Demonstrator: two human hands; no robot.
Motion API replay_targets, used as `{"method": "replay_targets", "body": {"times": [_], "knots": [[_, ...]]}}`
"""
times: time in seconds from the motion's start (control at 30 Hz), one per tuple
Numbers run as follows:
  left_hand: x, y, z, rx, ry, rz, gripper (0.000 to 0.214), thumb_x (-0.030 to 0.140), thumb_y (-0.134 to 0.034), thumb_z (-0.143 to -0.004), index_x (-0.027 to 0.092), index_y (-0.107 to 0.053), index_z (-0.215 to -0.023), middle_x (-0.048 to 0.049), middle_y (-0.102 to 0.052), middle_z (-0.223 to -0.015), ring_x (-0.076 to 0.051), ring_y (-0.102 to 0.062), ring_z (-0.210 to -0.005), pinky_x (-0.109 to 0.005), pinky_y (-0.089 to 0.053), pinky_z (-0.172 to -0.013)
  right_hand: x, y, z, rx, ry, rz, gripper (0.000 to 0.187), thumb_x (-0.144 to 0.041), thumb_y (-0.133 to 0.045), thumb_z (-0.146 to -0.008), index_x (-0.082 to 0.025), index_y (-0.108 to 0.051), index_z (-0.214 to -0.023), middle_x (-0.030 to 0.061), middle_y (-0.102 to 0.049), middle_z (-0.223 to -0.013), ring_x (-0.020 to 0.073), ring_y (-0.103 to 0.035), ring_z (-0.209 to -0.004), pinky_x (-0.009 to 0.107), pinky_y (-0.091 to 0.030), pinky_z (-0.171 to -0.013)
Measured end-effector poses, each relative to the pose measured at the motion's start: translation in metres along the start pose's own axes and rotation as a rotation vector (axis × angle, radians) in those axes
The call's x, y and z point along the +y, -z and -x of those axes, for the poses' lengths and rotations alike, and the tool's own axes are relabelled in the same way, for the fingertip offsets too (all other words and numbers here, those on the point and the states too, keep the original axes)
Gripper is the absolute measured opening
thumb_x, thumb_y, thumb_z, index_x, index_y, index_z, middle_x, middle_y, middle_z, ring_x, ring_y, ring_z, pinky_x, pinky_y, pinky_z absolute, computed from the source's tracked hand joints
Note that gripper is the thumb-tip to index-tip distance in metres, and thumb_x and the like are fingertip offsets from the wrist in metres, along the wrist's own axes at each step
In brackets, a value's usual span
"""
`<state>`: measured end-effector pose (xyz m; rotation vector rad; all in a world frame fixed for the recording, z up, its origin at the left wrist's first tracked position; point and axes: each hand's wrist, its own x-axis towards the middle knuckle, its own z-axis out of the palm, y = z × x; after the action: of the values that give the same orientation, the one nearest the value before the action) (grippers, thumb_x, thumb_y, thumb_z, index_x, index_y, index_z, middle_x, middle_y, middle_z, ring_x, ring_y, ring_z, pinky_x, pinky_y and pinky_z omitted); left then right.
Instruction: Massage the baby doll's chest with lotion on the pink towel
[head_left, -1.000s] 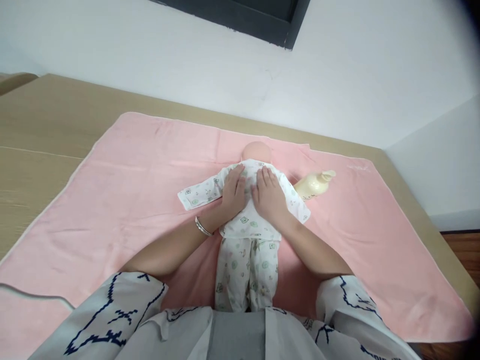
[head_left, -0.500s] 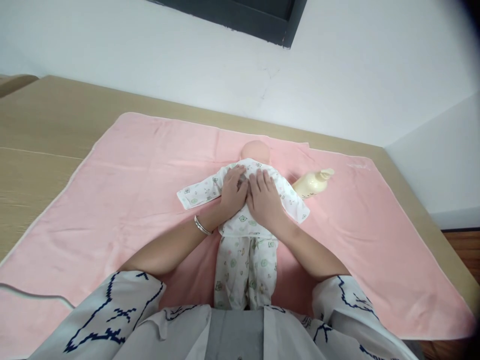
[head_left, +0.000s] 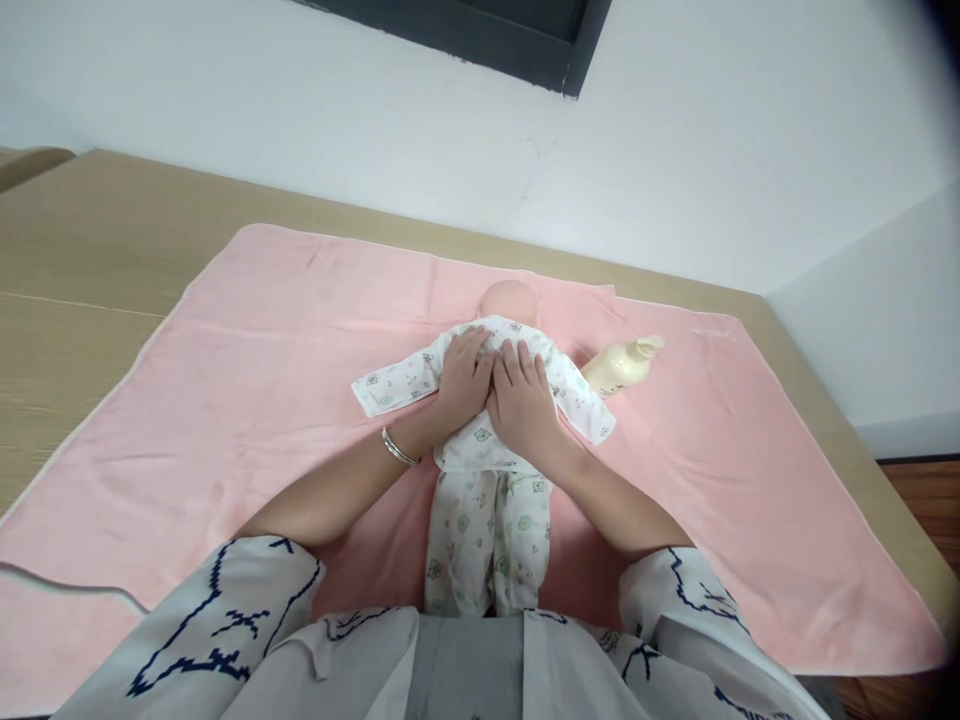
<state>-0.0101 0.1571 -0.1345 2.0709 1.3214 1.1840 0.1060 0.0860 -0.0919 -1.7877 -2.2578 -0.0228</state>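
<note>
A baby doll (head_left: 510, 301) lies in the middle, its bald head pointing away from me and no face showing. It wears a white printed top (head_left: 469, 455) with the sleeves spread sideways, and matching trousers (head_left: 461, 540). My left hand (head_left: 463, 378) rests on the left part of the doll's upper back, fingers laid out along the cloth. Beside it, my right hand (head_left: 523, 402) lies flat on the right part, fingers extended toward the head. The two hands touch or nearly touch at the thumbs. Neither holds anything.
A pink mat (head_left: 285, 380) lies under the doll on a wooden table (head_left: 150, 215). Right of the doll, a cream pump bottle (head_left: 621, 368) lies tipped over near its sleeve. A grey cable (head_left: 71, 585) runs at the lower left. A white wall (head_left: 420, 140) stands behind the table.
Both hands remain on the doll's back; the fingers of my left hand have drawn slightly closer to my right hand. The view has shifted a little.
</note>
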Motion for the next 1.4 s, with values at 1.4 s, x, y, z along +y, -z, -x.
{"method": "replay_targets", "body": {"times": [1.4], "knots": [[0.051, 0.017, 0.015, -0.243, -0.054, -0.476, 0.052, 0.028, -0.032, -0.099, -0.001, -0.05, -0.139, -0.026, -0.052, -0.146, -0.037, -0.042, -0.142, -0.054, -0.033, -0.118, 0.051, 0.004, -0.024, -0.027, -0.123, -0.083, 0.058, -0.036, -0.033, -0.102, 0.001, -0.043, -0.144, 0.023, -0.045, -0.152, 0.0338, -0.037, -0.146, 0.052, -0.026, -0.122]]}}
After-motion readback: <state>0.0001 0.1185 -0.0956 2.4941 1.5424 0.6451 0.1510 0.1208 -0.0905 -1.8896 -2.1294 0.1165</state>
